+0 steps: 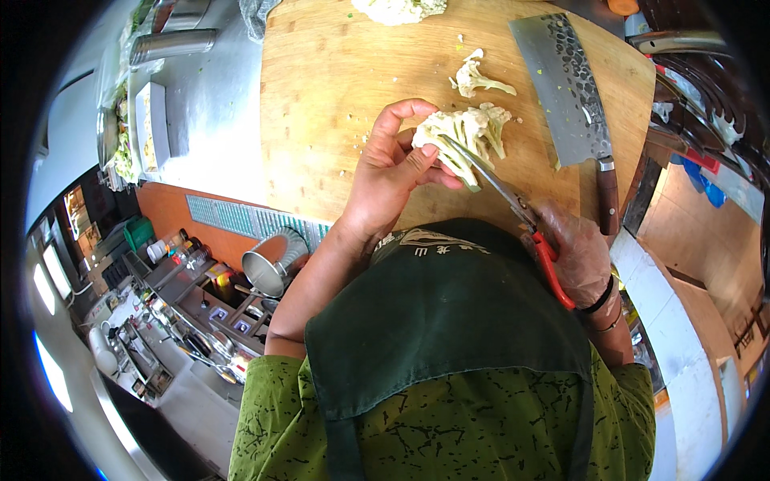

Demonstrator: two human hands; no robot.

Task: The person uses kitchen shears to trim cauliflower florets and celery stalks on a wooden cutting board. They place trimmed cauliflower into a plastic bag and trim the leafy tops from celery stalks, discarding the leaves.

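My left hand (391, 156) grips a piece of cauliflower (469, 129) between thumb and fingers, over a wooden cutting board (319, 90). In my right hand (574, 258), which wears a clear plastic glove, are scissors with red handles (547, 267). Their metal blades reach up and left to the stems of the piece, and the tips lie among the stalks. Beyond the held piece, a small cauliflower floret (475, 78) rests on the board. More cauliflower (400, 9) is partly visible at the top edge of the picture.
A cleaver (562, 90) lies on the board's right side, its wooden handle (607, 198) towards me. Small cauliflower crumbs dot the wood. To the left stand a metal counter (216, 108) and a white tray (151, 126). A metal pot (267, 267) sits lower left.
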